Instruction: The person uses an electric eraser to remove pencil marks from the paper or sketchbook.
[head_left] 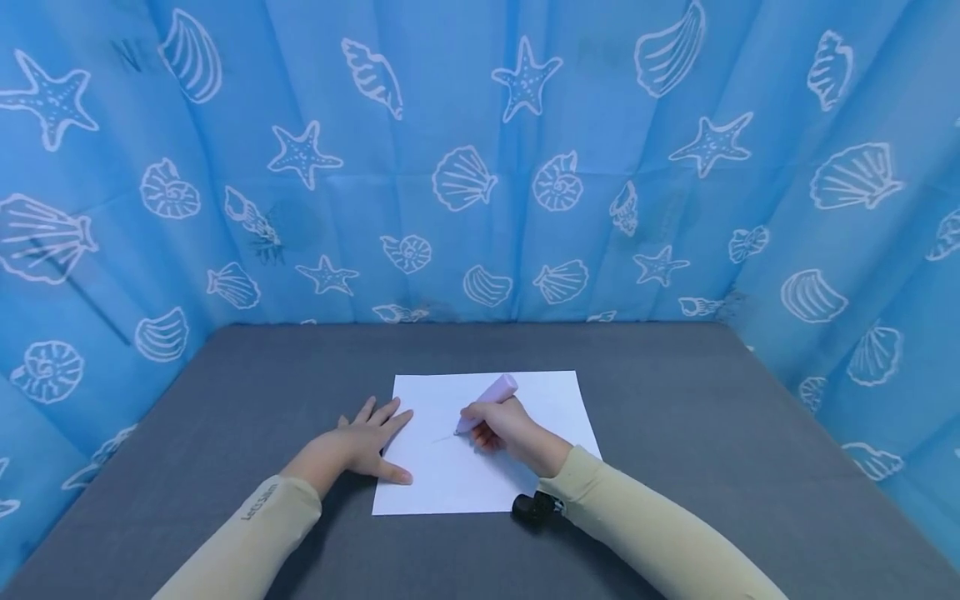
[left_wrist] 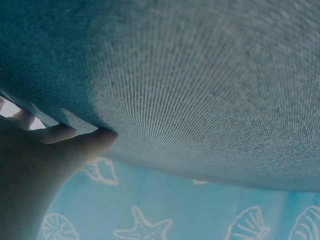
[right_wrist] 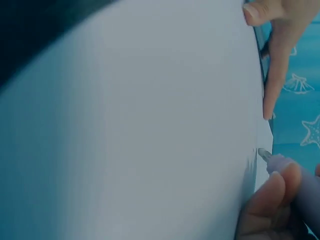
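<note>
A white sheet of paper (head_left: pixel 427 492) lies on the grey table. My right hand (head_left: pixel 504 423) pinches a thick lilac pen (head_left: pixel 501 387) between thumb and fingers, its tip touching the sheet near the middle. A faint short line (head_left: pixel 442 439) runs left from that tip. In the right wrist view the narrow nose of the pen (right_wrist: pixel 280 162) meets the paper beyond my fingertips (right_wrist: pixel 270 192). With fingers spread, my left hand (head_left: pixel 363 442) rests over the sheet's left edge, thumb and a fingertip on the paper. In the left wrist view those fingers (left_wrist: pixel 95 142) touch the grey cloth.
Grey cloth covers the table (head_left: pixel 675 417) around the sheet. A blue curtain (head_left: pixel 465 242) with white shells and starfish hangs behind and along both sides. A small black device (head_left: pixel 532 510) sits at my right wrist, by the paper's lower right corner.
</note>
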